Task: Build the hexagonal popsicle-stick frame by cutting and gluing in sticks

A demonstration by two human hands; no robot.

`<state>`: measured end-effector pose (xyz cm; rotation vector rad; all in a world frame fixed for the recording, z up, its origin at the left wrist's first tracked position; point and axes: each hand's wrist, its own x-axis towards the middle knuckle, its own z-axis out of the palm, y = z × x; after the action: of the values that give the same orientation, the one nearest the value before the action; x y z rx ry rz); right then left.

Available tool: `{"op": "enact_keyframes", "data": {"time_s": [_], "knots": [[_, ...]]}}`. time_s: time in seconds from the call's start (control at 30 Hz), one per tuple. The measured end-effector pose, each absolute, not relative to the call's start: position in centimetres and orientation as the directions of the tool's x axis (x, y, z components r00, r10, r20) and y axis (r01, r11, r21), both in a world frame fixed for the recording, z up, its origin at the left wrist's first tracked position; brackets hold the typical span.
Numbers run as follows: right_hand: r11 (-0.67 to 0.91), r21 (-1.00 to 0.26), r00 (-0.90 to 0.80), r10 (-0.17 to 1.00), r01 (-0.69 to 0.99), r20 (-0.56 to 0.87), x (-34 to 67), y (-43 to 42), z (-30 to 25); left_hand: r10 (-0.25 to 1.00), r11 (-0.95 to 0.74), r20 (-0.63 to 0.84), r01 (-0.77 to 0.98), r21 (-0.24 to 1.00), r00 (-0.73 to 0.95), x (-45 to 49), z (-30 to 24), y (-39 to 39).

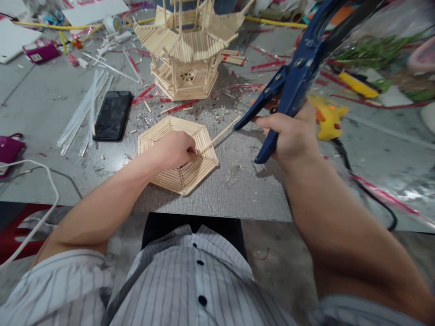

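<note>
My left hand (176, 149) is closed in a pinch over the middle of a flat hexagonal panel (200, 174) made of thin wooden sticks. From its fingertips a thin wooden stick (222, 135) slants up to the right, past the panel's edge. My right hand (292, 131) grips a large blue-handled cutter (294, 90), raised above the table to the right of the panel. One lower handle end is close to the stick's far tip; I cannot tell if they touch. The cutter's upper arms spread toward the top edge, partly out of view.
A tiered wooden-stick pavilion model (193, 50) stands behind the panel. To the left lie a black phone (113, 115) and clear glue sticks (83, 106). A yellow glue gun (328, 117) with a black cord sits at right. Red strips and wood scraps litter the grey table (238, 190).
</note>
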<state>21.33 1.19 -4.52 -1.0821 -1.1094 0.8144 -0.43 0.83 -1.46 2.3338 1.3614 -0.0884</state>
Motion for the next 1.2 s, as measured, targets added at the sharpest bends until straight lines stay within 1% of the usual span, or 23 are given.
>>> {"op": "enact_keyframes", "data": {"time_s": [0.13,0.2,0.27,0.4,0.5,0.57,0.73,0.87,1.07,1.13,1.2], "knots": [[0.293,-0.956,0.278,0.919,-0.011,0.278,21.28,1.24,-4.48,0.819,-0.447,-0.232,0.837,0.315,0.525,-0.53,-1.38,0.73],[0.288,-0.957,0.286,0.919,-0.020,0.271,21.26,1.23,-4.41,0.815,-0.445,-0.244,0.837,0.319,0.526,-0.58,-1.33,0.82],[0.288,-0.958,0.287,0.918,-0.008,0.274,21.25,1.18,-4.31,0.802,-0.423,-0.279,0.832,0.358,0.528,-0.67,-1.33,1.01],[0.287,-0.957,0.265,0.921,0.039,0.287,21.26,1.13,-4.26,0.771,-0.342,-0.351,0.810,0.477,0.532,-1.04,-1.47,1.37],[0.297,-0.953,0.249,0.921,0.051,0.300,21.30,1.14,-4.31,0.761,-0.295,-0.388,0.809,0.508,0.520,-1.17,-1.44,1.38],[0.289,-0.956,0.247,0.923,0.057,0.294,21.29,1.09,-4.31,0.767,-0.286,-0.394,0.819,0.498,0.507,-1.08,-1.28,1.26],[0.256,-0.966,0.266,0.929,0.037,0.256,21.17,0.86,-4.16,0.792,-0.335,-0.361,0.845,0.417,0.492,-0.66,-0.91,0.94],[0.251,-0.967,0.279,0.927,0.039,0.251,21.07,0.80,-4.08,0.787,-0.378,-0.333,0.833,0.404,0.519,-0.66,-1.04,0.99],[0.299,-0.953,0.269,0.916,0.036,0.298,21.13,1.06,-4.58,0.767,-0.410,-0.321,0.809,0.420,0.555,-0.82,-1.33,1.23],[0.341,-0.935,0.283,0.891,0.098,0.355,21.35,1.23,-4.80,0.782,-0.403,-0.290,0.802,0.440,0.552,-0.89,-1.29,1.30],[0.408,-0.885,0.310,0.832,0.222,0.461,21.73,1.41,-5.03,0.815,-0.378,-0.232,0.790,0.483,0.531,-1.03,-1.15,1.38]]}}
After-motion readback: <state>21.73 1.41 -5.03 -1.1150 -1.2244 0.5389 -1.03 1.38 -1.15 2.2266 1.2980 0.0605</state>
